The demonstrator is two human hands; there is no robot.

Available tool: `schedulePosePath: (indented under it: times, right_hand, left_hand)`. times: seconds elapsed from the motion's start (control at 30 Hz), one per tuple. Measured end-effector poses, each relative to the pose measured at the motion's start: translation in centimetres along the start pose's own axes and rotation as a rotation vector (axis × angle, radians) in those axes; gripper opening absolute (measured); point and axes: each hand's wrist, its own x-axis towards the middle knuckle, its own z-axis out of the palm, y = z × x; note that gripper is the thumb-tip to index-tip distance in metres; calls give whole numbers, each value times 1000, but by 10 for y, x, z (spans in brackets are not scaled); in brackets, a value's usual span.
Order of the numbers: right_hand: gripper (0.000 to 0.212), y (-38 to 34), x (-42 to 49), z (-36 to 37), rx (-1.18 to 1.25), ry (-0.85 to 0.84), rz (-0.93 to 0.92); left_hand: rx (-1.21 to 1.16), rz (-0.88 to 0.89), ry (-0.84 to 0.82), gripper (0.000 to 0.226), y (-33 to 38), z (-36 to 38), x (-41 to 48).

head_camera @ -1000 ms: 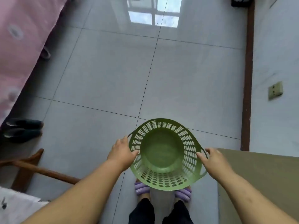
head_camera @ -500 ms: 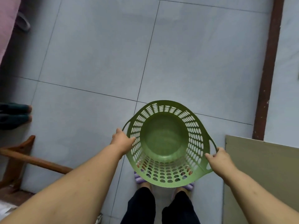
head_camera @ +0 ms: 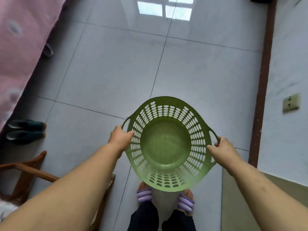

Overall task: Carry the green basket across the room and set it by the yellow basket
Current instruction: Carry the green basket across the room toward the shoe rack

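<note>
1. Green basket (head_camera: 166,145) is held in mid-air above grey tiled floor (head_camera: 116,67), over purple slippers (head_camera: 185,201); nothing inside.
2. L hand (head_camera: 120,139) is closed on its left handle; R hand (head_camera: 223,150) is closed on the right handle.
3. Pink bedspread (head_camera: 18,47) is seen at left, w/ dark shoes (head_camera: 25,131) near it & a wooden frame (head_camera: 28,170) below.
4. White wall w/ socket (head_camera: 291,102) & brown skirting (head_camera: 262,90) runs at right; a window reflection (head_camera: 165,8) is seen on far tiles.

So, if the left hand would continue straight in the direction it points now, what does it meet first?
The left hand points forward and to the right, already gripping the handle of the green basket. So the basket's perforated wall comes first; beyond it, probably only the tiled floor, though depth is unclear.
</note>
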Motion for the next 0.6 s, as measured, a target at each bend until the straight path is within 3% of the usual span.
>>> schedulePosePath:
  times: [0.27,0.6]
  right_hand:
    - [21,-113,-17,-105,34,89,-210]
    - [31,-298,12,-184,88,159,-256]
  left_hand:
    - [-135,171,103,41,105,-78,-41]
    - [-226,304,86,36,256,-177,13]
